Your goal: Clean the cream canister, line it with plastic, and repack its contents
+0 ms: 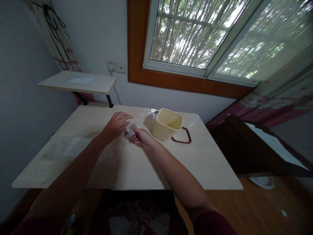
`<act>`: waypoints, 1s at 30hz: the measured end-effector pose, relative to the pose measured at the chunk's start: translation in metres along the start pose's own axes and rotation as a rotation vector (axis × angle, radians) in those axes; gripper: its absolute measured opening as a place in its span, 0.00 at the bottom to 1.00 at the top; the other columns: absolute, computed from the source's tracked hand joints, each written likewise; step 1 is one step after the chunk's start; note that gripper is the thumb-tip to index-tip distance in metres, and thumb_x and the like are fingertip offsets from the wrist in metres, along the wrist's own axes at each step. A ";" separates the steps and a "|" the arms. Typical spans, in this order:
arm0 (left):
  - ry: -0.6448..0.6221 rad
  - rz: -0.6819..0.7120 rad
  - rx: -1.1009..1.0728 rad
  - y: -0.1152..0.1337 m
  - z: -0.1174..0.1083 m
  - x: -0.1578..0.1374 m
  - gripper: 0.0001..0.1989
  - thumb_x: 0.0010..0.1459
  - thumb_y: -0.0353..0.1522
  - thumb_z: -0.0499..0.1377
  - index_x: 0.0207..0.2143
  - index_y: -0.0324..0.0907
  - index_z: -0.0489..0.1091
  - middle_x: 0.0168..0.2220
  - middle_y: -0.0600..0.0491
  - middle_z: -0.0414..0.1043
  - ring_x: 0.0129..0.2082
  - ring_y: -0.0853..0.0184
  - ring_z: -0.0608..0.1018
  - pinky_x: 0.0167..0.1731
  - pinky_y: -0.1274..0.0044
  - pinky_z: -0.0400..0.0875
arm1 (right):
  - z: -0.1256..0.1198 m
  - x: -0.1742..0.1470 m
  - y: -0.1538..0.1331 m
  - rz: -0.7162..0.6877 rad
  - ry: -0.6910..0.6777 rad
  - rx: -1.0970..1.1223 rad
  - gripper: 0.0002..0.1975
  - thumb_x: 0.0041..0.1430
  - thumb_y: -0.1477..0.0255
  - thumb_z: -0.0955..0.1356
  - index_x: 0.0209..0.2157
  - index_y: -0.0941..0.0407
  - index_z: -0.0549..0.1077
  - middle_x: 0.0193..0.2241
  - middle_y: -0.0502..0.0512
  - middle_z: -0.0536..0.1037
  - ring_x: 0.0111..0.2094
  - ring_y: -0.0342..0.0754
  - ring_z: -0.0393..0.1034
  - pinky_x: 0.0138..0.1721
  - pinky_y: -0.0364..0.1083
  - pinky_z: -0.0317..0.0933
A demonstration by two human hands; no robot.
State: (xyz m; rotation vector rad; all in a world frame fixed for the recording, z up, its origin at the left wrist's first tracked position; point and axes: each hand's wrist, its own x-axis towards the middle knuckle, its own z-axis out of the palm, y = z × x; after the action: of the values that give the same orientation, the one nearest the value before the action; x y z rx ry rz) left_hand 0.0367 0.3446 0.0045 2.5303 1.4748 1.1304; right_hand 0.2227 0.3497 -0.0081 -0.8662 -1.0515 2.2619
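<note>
Over the middle of the table, my right hand (144, 138) grips a crumpled, clear plastic-like bundle (129, 131) with some dark reddish spots; its exact kind is too blurred to make out. Just to the left of the bundle is my left hand (116, 125), its fingers apart and slightly curved, with nothing seen in it. A cream-coloured plastic bin (163, 130) stands upright right of my right hand, its opening facing up. Beside the bin lies a brown rounded-square ring (190, 137), partly hidden behind it.
A pale sheet (77, 146) lies on the left of the wooden table (195, 166). A small raised shelf (53, 81) with a paper on it stands at the back left. Behind are wall sockets (116, 66) with a cable, and a window. A dark cabinet (256, 147) is to the right.
</note>
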 end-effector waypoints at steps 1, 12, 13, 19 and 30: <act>0.070 -0.082 -0.013 0.003 -0.002 -0.003 0.13 0.67 0.33 0.54 0.48 0.41 0.75 0.46 0.46 0.75 0.50 0.59 0.74 0.57 0.62 0.66 | -0.001 0.001 0.001 -0.003 0.003 0.046 0.14 0.61 0.61 0.71 0.31 0.56 0.69 0.17 0.43 0.67 0.15 0.35 0.45 0.15 0.36 0.38; -0.193 -0.560 -0.778 0.015 0.000 -0.032 0.23 0.53 0.43 0.68 0.46 0.40 0.73 0.42 0.47 0.80 0.43 0.60 0.82 0.47 0.66 0.76 | -0.006 0.004 0.008 -0.123 0.032 0.315 0.12 0.60 0.67 0.74 0.34 0.56 0.68 0.25 0.45 0.74 0.20 0.36 0.62 0.19 0.35 0.50; -0.192 -0.565 -0.804 0.014 0.001 -0.032 0.23 0.52 0.43 0.68 0.46 0.40 0.73 0.42 0.47 0.80 0.43 0.60 0.82 0.47 0.66 0.76 | -0.006 0.003 0.009 -0.129 0.033 0.314 0.12 0.60 0.67 0.75 0.34 0.55 0.68 0.26 0.46 0.74 0.21 0.36 0.62 0.19 0.35 0.51; -0.188 -0.609 -0.848 0.010 0.005 -0.030 0.21 0.49 0.41 0.69 0.42 0.40 0.72 0.40 0.48 0.79 0.41 0.61 0.81 0.44 0.69 0.75 | -0.006 0.001 0.014 -0.153 0.037 0.306 0.12 0.57 0.68 0.76 0.33 0.56 0.70 0.27 0.46 0.75 0.23 0.37 0.63 0.22 0.36 0.56; -0.197 -0.682 -0.812 0.014 0.006 -0.026 0.14 0.49 0.39 0.64 0.35 0.40 0.72 0.29 0.55 0.73 0.29 0.68 0.75 0.33 0.75 0.70 | -0.021 0.005 0.021 -0.247 -0.007 0.193 0.15 0.48 0.70 0.80 0.33 0.58 0.74 0.29 0.49 0.78 0.30 0.39 0.72 0.32 0.37 0.68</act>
State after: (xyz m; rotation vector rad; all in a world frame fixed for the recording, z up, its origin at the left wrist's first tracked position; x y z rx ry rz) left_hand 0.0430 0.3188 -0.0100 1.4000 1.2856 1.0140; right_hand 0.2311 0.3506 -0.0374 -0.6139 -0.8733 2.1165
